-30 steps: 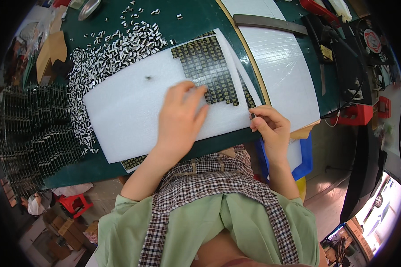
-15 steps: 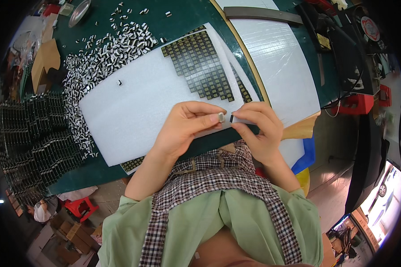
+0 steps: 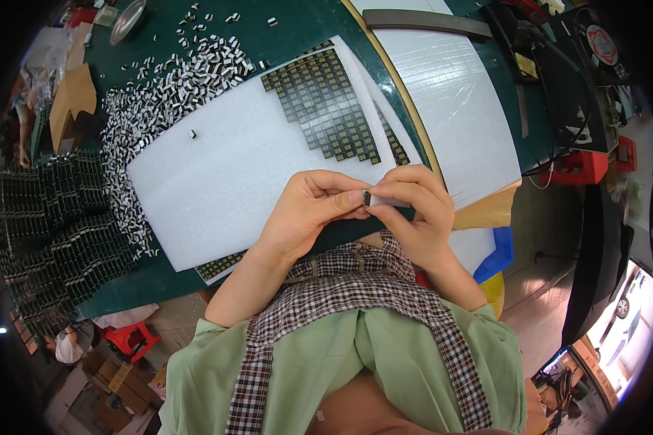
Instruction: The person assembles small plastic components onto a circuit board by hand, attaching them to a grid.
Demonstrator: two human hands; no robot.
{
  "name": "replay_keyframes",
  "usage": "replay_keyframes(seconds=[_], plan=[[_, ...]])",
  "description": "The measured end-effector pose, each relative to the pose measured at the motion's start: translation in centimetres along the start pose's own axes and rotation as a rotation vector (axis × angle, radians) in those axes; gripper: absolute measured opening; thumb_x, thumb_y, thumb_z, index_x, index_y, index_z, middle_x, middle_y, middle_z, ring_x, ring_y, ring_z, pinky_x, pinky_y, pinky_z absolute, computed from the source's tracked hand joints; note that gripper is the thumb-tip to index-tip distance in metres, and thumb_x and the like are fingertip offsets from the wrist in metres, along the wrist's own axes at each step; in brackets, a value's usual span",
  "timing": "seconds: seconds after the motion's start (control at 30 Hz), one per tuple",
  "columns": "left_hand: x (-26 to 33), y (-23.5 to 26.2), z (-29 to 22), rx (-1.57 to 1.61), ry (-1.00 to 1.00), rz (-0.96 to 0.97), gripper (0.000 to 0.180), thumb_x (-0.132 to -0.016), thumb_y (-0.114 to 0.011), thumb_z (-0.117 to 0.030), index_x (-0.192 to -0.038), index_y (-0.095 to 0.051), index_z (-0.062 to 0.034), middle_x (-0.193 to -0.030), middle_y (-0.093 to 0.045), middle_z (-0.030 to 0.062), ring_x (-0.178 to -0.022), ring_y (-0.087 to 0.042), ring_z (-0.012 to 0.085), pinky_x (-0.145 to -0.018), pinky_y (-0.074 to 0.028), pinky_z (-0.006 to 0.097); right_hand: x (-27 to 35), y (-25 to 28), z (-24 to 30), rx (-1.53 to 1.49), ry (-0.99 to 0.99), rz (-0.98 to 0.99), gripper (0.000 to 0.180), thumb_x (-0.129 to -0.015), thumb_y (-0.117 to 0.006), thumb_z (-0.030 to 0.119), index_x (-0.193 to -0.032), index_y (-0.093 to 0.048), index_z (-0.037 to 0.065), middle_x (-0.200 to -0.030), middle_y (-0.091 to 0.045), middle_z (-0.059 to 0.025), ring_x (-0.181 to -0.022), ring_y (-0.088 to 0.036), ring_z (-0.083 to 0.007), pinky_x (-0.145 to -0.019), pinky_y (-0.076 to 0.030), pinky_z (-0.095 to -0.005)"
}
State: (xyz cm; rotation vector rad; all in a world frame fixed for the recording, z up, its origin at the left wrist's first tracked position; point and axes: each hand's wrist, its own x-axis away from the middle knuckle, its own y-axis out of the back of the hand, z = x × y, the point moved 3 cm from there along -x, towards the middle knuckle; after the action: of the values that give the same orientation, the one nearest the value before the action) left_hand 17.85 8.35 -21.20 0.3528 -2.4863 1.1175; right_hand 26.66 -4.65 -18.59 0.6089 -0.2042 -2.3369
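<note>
Moved: hands close together now; half a second ago there is a gap between their fingertips, each pinching its own bit.
Small dark piece: at the meeting fingertips [image 3: 367, 198], above the near right edge of the foam; ribbed dark face shows, rest hidden by fingers.
Handling: looks light, stiff, maybe slick on the faces; ribs could be pins, so likely easy to bend or chip. Best taken by two opposite sides, light pinch, off the ribs.
Direction: visible dark strip has its long axis roughly near-far; ribbed side seems turned up. True long axis unclear, too covered.
Left hand: [image 3: 306, 212] thumb and finger closed on the piece from the left; whether a second bit sits inside, cannot tell.
Right hand: [image 3: 421, 212] thumb and fingers pinching it from the right.
White foam sheet: [image 3: 218, 185] beneath and beyond the hands, slanting.
Dark block array: [image 3: 323, 105] neat rows, far right part of foam.
Lone piece: [image 3: 192, 134] on foam, far left.
Loose pile: [image 3: 189, 90] black-and-silver pieces, table, left and far of foam.
Board stack: [image 3: 40, 228] green-black, left.
Table: [image 3: 301, 27] dark green.
</note>
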Motion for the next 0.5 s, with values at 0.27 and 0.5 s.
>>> replay_keyframes(seconds=[0.27, 0.5], plan=[[0.8, -0.7, -1.1, -0.411, -0.081, -0.071, 0.019, -0.085, -0.058, -0.004, -0.097, -0.061, 0.0088, -0.090, -0.064, 0.0118, -0.084, -0.061, 0.0156, -0.077, -0.051, 0.026, 0.5, -0.5, 0.3, 0.259, 0.041, 0.057, 0.024, -0.064, -0.072, 0.002, -0.087, -0.065, 0.006, -0.080, -0.058, -0.0050, -0.071, -0.059, -0.0164, -0.057, -0.047, -0.0252], [1.3, -0.4, -3.1, -1.066, -0.284, -0.269, 0.021, -0.076, -0.061, -0.001, -0.097, -0.063, 0.0031, -0.094, -0.061, 0.0153, -0.079, -0.059, 0.0212, -0.071, -0.049, 0.032, 0.6, 0.1, -1.0, -0.056, -0.182, 0.102, 0.020, -0.071, -0.068, -0.001, -0.091, -0.064, 0.002, -0.082, -0.059, -0.0063, -0.071, -0.059, -0.0136, -0.059, -0.047, -0.0228]])
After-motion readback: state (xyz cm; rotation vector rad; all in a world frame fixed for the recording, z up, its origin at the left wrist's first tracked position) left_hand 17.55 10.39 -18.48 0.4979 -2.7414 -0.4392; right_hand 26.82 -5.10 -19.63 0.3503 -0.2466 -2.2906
